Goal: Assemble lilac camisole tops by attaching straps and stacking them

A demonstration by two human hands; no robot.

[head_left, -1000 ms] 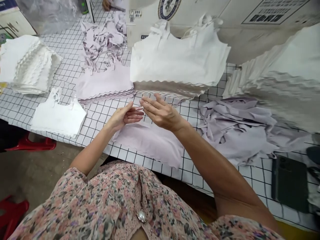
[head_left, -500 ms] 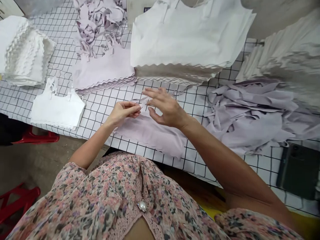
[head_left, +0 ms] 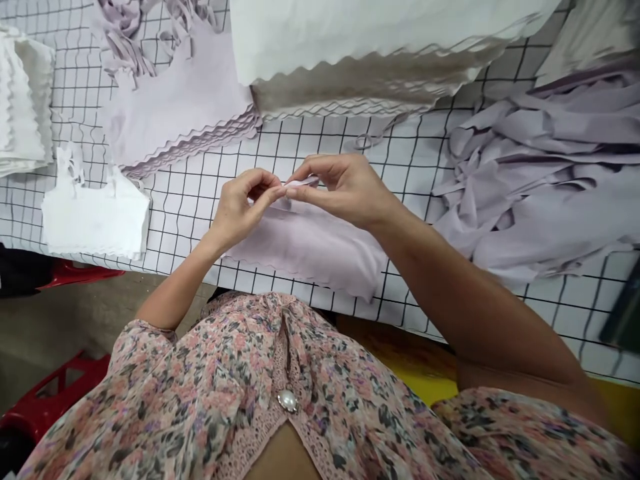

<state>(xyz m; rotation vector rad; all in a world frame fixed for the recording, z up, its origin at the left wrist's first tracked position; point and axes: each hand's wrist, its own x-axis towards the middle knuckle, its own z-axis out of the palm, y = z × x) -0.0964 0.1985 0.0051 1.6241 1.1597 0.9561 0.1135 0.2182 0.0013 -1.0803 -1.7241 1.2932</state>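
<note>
A lilac cropped top (head_left: 310, 248) with a scalloped hem lies flat on the checked table (head_left: 200, 193) right in front of me. Both hands meet above its upper edge. My left hand (head_left: 243, 203) is closed in a pinch on a thin lilac strap (head_left: 301, 182) of the top. My right hand (head_left: 340, 187) pinches the same strap from the other side, fingertips touching the left hand's.
A stack of lilac tops (head_left: 180, 113) lies behind left, a thick white stack (head_left: 370, 47) behind centre. A small white top (head_left: 95, 217) sits at the left edge, loose lilac pieces (head_left: 540, 173) at the right. Red stools (head_left: 50, 400) stand below.
My right hand, open with spread fingers before, has closed into a pinch on the strap against the left hand. The view has tilted downward and closer.
</note>
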